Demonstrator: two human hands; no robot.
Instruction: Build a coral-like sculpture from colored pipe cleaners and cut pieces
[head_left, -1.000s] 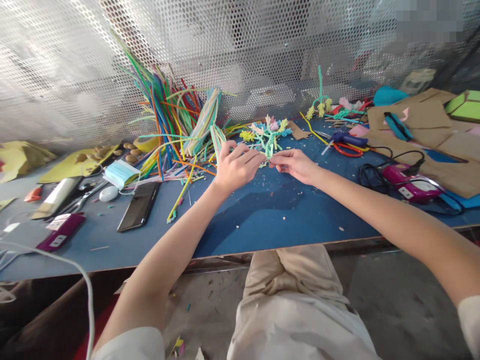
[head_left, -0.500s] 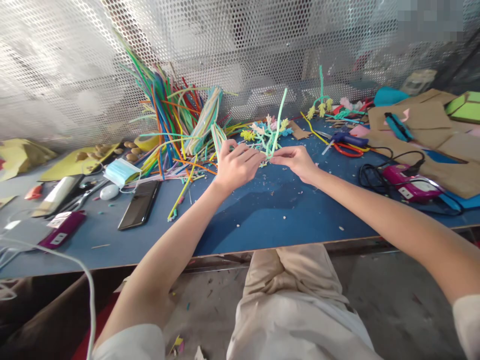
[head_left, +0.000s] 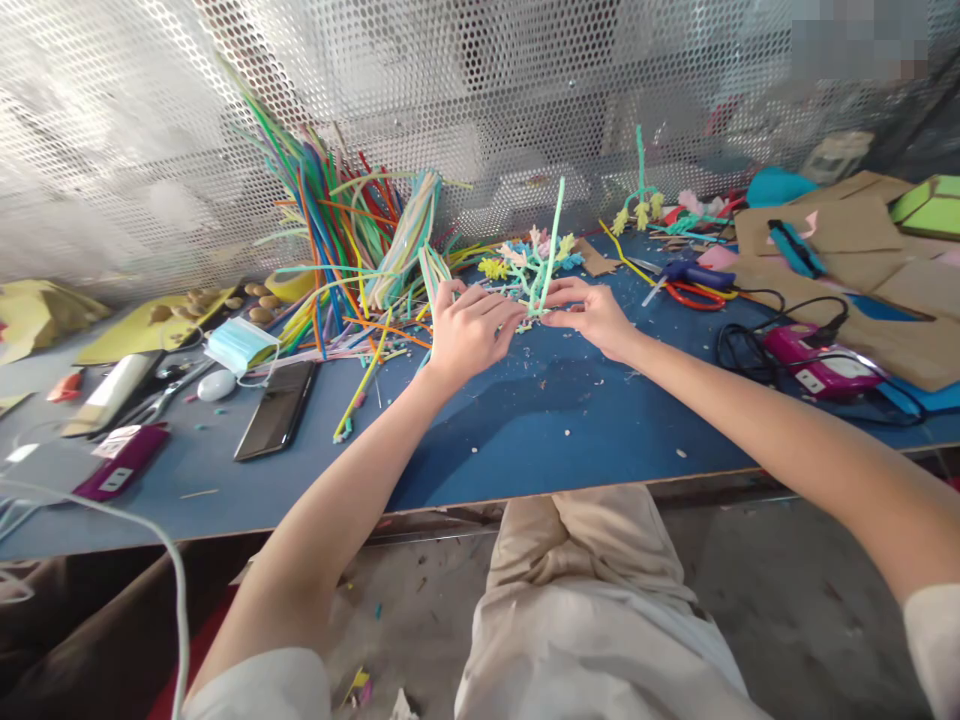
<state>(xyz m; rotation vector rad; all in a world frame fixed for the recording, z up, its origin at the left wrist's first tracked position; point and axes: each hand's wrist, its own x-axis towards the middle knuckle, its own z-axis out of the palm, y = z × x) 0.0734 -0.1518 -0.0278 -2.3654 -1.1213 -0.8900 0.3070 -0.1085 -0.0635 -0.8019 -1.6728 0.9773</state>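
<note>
One green stem [head_left: 553, 242], steeply upright, tip leaning slightly right

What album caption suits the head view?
Left hand and right hand at the foot of a green pipe cleaner, over a blue tabletop.

Green stem [head_left: 553, 238]: lower end unclear

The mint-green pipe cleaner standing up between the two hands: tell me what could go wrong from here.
The mint-green pipe cleaner might snag on the pipe-cleaner flowers, since it rises in front of them. Its lower end is at the fingertips of the left hand and right hand, so a loose pinch could let it tip. Red-handled scissors lie to the right of the hands, so a sideways move might knock them.
</note>
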